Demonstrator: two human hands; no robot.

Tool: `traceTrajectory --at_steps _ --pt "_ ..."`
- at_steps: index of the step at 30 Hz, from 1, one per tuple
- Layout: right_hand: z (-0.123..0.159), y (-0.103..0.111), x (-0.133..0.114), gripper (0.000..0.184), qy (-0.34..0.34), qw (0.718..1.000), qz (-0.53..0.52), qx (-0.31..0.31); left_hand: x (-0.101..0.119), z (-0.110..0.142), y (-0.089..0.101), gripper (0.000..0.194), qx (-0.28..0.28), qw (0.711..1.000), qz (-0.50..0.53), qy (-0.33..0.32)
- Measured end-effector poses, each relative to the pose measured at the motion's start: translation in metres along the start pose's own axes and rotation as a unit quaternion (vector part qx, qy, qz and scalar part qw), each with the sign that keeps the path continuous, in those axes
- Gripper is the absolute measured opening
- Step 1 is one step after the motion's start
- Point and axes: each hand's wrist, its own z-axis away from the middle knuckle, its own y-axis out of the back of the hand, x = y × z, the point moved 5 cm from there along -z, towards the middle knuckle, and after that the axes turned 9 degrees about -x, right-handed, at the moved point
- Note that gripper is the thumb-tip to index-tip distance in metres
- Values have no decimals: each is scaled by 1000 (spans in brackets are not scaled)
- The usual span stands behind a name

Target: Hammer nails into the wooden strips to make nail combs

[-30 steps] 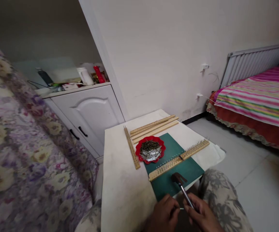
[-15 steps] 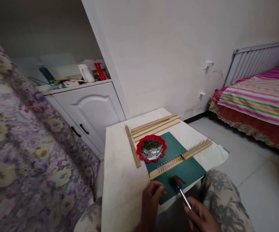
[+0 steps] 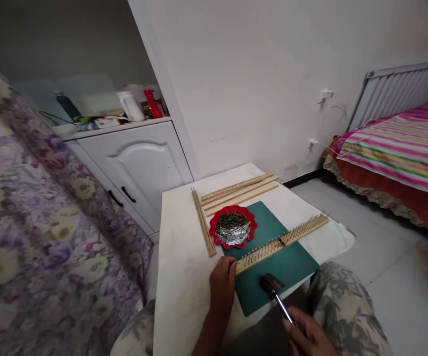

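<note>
My left hand is closed at the near left end of a wooden strip, its fingertips covering that end. Whether a nail is also between those fingers is hidden. Rows of thin nails stand up from the strip, which lies slantwise across a green mat. My right hand grips the handle of a claw hammer; its dark head hangs low over the mat's front part. Just beyond the strip is a red scalloped dish heaped with loose nails.
More wooden strips lie along the far side of the white-covered table, and others left of the dish. A floral curtain hangs at left, before a white cabinet. A bed stands at right.
My left hand has moved forward and slightly left, from in front of the strip onto its near end. The hammer stays about where it was in my right hand.
</note>
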Motion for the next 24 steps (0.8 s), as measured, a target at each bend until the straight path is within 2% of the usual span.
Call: traceTrajectory --at_steps 20,24 --pt "0 -1 -2 49 3 1000 -7 -9 -1 -3 -7 20 -23 999 -42 -12" --pt "1 -1 -11 48 20 1000 -1 -14 -4 -5 -10 18 -30 998 -50 -9"
